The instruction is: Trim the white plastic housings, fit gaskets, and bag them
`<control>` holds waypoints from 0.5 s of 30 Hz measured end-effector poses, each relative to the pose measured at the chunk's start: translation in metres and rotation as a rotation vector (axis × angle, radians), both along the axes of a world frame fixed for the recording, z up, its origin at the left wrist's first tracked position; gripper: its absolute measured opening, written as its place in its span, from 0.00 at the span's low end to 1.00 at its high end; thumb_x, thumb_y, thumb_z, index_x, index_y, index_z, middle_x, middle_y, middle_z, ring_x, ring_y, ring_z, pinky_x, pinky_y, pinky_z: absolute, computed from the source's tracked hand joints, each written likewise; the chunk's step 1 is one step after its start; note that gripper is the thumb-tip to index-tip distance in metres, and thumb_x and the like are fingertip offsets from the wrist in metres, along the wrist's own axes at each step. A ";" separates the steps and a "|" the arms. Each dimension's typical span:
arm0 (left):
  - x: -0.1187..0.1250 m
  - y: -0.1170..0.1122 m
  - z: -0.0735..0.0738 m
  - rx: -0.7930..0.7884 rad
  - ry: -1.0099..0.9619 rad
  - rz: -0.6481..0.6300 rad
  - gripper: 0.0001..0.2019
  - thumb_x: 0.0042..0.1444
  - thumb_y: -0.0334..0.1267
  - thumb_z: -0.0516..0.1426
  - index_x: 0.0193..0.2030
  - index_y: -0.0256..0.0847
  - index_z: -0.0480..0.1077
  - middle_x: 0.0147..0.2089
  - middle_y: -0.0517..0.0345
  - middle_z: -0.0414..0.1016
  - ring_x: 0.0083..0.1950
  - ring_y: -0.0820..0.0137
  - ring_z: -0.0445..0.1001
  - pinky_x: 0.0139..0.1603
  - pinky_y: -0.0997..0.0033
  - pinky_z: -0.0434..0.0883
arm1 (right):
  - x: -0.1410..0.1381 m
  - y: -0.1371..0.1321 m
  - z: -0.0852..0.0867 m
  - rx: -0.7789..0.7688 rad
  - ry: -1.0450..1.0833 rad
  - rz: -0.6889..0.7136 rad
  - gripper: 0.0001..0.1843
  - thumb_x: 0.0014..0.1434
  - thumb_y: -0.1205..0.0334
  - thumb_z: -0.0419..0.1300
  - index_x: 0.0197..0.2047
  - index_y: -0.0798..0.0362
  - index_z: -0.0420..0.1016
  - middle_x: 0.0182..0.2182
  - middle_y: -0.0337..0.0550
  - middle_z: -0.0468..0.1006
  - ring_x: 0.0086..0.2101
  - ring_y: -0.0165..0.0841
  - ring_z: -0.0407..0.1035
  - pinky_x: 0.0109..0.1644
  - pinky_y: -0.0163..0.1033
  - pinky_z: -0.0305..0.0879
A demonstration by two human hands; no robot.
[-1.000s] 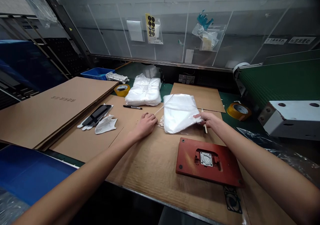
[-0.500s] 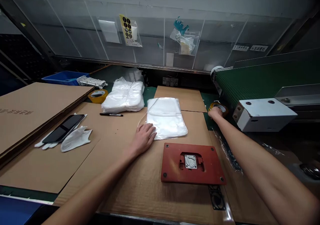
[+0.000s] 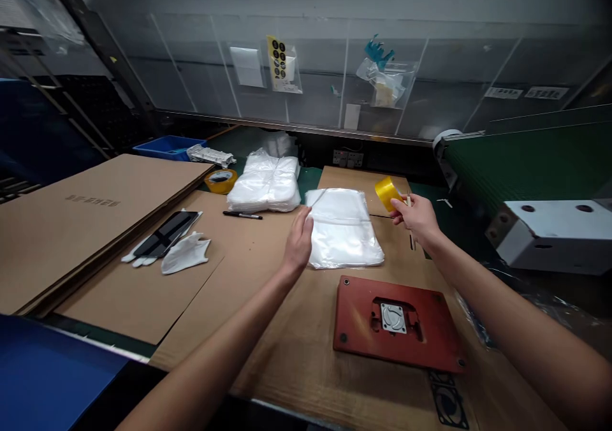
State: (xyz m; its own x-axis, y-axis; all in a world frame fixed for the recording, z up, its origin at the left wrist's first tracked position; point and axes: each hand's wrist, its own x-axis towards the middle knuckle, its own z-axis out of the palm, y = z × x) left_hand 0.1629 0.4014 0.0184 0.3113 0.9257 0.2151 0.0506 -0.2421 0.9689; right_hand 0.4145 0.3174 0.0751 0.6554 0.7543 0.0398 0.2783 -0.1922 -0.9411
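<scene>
Yellow packing tape roll (image 3: 387, 193) — glossy, gripped in the right hand (image 3: 417, 219).

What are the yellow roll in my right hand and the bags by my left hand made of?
The yellow roll looks like glossy plastic packing tape, shiny and translucent. The bags look like thin clear plastic film, glossy and creased, though the exact plastic can't be told.

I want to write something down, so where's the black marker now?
In the head view, the black marker lies on the cardboard sheet, just below the stack of white plastic bags and left of the person's left hand.
</scene>
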 end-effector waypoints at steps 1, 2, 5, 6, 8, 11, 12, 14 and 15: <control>0.012 0.000 0.011 -0.100 -0.097 0.033 0.31 0.65 0.61 0.40 0.64 0.45 0.63 0.74 0.49 0.58 0.73 0.60 0.57 0.71 0.54 0.56 | -0.020 0.001 0.003 0.019 0.043 0.076 0.15 0.68 0.57 0.60 0.53 0.58 0.69 0.30 0.41 0.77 0.21 0.25 0.67 0.20 0.29 0.60; 0.023 0.001 0.022 -0.199 -0.186 0.049 0.35 0.64 0.64 0.35 0.64 0.46 0.62 0.73 0.48 0.59 0.72 0.59 0.60 0.67 0.54 0.61 | -0.042 0.000 0.007 0.034 0.082 0.167 0.16 0.67 0.57 0.60 0.53 0.58 0.68 0.28 0.41 0.78 0.19 0.25 0.66 0.18 0.29 0.55; 0.044 -0.003 0.050 -0.447 -0.403 0.018 0.42 0.58 0.72 0.32 0.52 0.40 0.70 0.55 0.40 0.75 0.53 0.52 0.78 0.47 0.53 0.75 | -0.099 -0.007 0.018 0.077 0.161 0.428 0.17 0.62 0.53 0.63 0.49 0.54 0.69 0.24 0.39 0.78 0.16 0.26 0.65 0.16 0.29 0.53; 0.045 -0.006 0.056 -0.514 -0.458 -0.015 0.43 0.56 0.73 0.33 0.46 0.39 0.71 0.46 0.41 0.78 0.43 0.52 0.80 0.39 0.53 0.76 | -0.112 -0.010 0.020 0.090 0.175 0.488 0.17 0.62 0.51 0.63 0.48 0.53 0.69 0.22 0.38 0.78 0.15 0.26 0.64 0.17 0.29 0.54; 0.040 -0.015 0.066 -0.621 -0.545 -0.079 0.41 0.54 0.73 0.33 0.36 0.39 0.70 0.32 0.46 0.75 0.28 0.56 0.76 0.25 0.55 0.73 | -0.128 -0.016 0.023 0.104 0.185 0.571 0.19 0.60 0.49 0.64 0.47 0.53 0.70 0.20 0.36 0.77 0.14 0.26 0.63 0.17 0.29 0.55; 0.025 -0.030 0.071 -0.716 -0.636 -0.127 0.38 0.56 0.72 0.32 0.30 0.41 0.66 0.26 0.52 0.70 0.21 0.59 0.71 0.18 0.59 0.69 | -0.132 -0.021 0.026 0.089 0.181 0.630 0.20 0.59 0.49 0.64 0.47 0.53 0.71 0.20 0.37 0.78 0.14 0.27 0.63 0.17 0.29 0.55; 0.022 -0.033 0.072 -0.733 -0.656 -0.134 0.37 0.56 0.71 0.32 0.30 0.41 0.66 0.25 0.52 0.70 0.21 0.60 0.71 0.18 0.60 0.69 | -0.131 -0.022 0.027 0.081 0.181 0.639 0.20 0.58 0.49 0.65 0.46 0.54 0.71 0.20 0.38 0.78 0.13 0.27 0.63 0.16 0.29 0.55; 0.018 -0.038 0.073 -0.742 -0.682 -0.139 0.36 0.57 0.70 0.33 0.30 0.41 0.66 0.26 0.52 0.70 0.22 0.60 0.72 0.18 0.61 0.69 | -0.131 -0.025 0.030 0.072 0.190 0.643 0.20 0.58 0.49 0.65 0.46 0.54 0.70 0.20 0.39 0.78 0.13 0.27 0.63 0.16 0.29 0.53; 0.017 -0.038 0.074 -0.736 -0.687 -0.139 0.36 0.58 0.70 0.34 0.31 0.41 0.66 0.26 0.52 0.70 0.23 0.60 0.72 0.19 0.61 0.69 | -0.131 -0.026 0.031 0.075 0.197 0.637 0.20 0.58 0.48 0.65 0.46 0.54 0.69 0.20 0.39 0.79 0.13 0.27 0.63 0.16 0.29 0.52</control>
